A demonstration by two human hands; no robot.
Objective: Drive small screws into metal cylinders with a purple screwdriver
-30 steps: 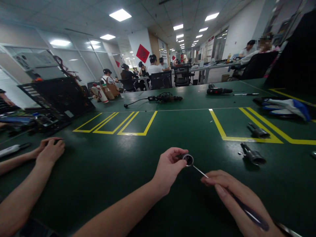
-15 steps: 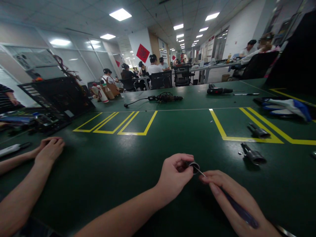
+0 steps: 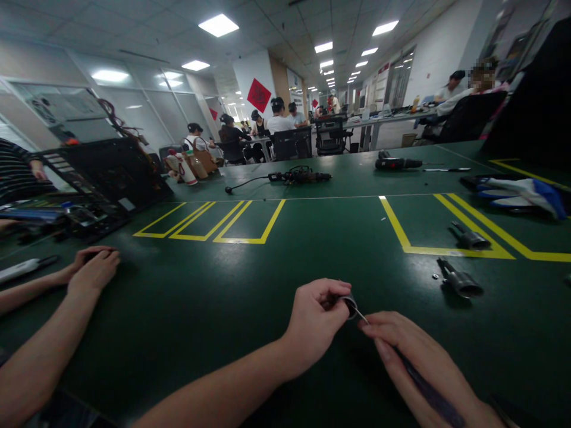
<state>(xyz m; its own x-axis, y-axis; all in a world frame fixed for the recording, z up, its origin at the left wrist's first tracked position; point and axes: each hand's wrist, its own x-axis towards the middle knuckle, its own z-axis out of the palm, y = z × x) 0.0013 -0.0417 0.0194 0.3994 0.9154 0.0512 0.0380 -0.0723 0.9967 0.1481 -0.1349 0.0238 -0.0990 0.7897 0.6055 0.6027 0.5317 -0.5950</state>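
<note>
My left hand (image 3: 314,318) is closed in a pinch on a small round metal part (image 3: 350,304), held just above the green table (image 3: 214,297). My right hand (image 3: 414,359) is wrapped round a thin dark-handled screwdriver (image 3: 426,389). Its fine metal tip (image 3: 362,317) reaches to the round part's open face. Both hands are close together near the table's front edge.
A co-worker's two hands (image 3: 91,267) rest together at the left. Two dark cylindrical parts (image 3: 459,282) (image 3: 468,239) and a tiny washer (image 3: 434,276) lie at the right by yellow tape lines (image 3: 397,229). An open computer case (image 3: 98,184), a cabled tool (image 3: 298,176) and a power driver (image 3: 395,163) lie farther back.
My left hand has drawn the round part down and nearer to me, turning its open face toward the screwdriver tip. My right hand slid slightly back. The co-worker's hands barely shifted.
</note>
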